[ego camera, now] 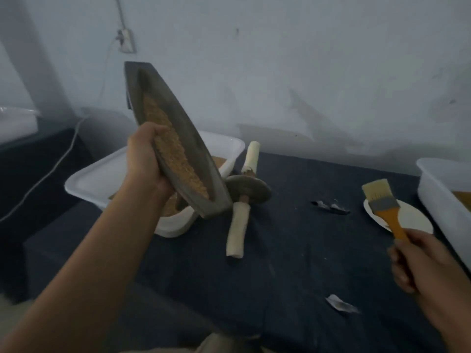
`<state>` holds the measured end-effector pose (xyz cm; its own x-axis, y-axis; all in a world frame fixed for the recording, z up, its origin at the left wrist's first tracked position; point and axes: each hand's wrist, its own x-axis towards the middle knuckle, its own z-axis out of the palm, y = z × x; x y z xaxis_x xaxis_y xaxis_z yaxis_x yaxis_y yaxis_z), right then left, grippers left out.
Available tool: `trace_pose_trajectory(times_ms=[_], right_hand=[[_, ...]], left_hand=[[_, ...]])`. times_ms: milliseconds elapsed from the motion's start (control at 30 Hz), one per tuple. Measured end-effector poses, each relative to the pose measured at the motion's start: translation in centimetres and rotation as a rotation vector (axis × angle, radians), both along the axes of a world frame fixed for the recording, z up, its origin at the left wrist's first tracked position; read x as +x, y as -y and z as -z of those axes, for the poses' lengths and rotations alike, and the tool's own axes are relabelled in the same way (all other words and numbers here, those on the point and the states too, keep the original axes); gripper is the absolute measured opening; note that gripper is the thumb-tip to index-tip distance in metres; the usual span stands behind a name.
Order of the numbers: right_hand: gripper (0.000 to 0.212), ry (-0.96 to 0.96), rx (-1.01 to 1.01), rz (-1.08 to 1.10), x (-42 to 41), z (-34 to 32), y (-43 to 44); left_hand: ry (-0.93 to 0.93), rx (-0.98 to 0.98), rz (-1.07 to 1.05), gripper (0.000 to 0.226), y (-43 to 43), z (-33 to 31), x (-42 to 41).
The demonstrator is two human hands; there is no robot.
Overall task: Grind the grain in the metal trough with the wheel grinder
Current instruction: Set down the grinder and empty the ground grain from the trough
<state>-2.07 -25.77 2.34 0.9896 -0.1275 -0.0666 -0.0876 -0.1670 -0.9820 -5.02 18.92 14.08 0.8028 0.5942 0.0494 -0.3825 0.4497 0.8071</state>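
My left hand (145, 159) grips the boat-shaped metal trough (188, 146) by its left rim and holds it tilted steeply, far end up, near end over a white tray (94, 177). Brown ground grain (173, 146) lies along the trough's channel. The wheel grinder (248, 188), a grey disc on a wrapped white axle, lies on the dark cloth just right of the trough. My right hand (428, 271) holds a brush (382, 202) with an orange handle and pale bristles, at the right, apart from the trough.
A white paper plate (413, 220) sits under the brush. Another white tray (443, 189) with brown grain stands at the right edge. Scraps of foil or paper (331, 206) lie on the dark tablecloth (280, 263). A wall socket and cable hang at the back left.
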Motion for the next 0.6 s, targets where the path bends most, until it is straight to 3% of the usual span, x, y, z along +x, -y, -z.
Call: trace_pose_trajectory(times_ms=[100, 300, 367, 500, 600], right_hand=[[0.02, 0.11, 0.02, -0.136, 0.6, -2.2, -4.3], [0.017, 0.312, -0.065, -0.356, 3.8, -6.5, -13.8], [0.019, 0.35, -0.115, -0.429, 5.2, -7.4, -17.2], [0.026, 0.388, -0.192, -0.551, 7.1, -9.5, -23.6], [0.023, 0.444, -0.22, -0.614, 8.0, -11.0, -27.0]], left_hand=[[0.033, 0.084, -0.09, 0.019, -5.6, -1.2, 1.3], [-0.083, 0.187, -0.246, 0.05, -13.7, -2.0, 4.4], [-0.092, 0.215, -0.283, 0.057, -14.7, -1.8, 5.6], [-0.061, 0.389, -0.354, 0.044, -15.4, -1.0, 7.8], [-0.04, 0.509, -0.36, 0.051, -15.5, -0.7, 9.2]])
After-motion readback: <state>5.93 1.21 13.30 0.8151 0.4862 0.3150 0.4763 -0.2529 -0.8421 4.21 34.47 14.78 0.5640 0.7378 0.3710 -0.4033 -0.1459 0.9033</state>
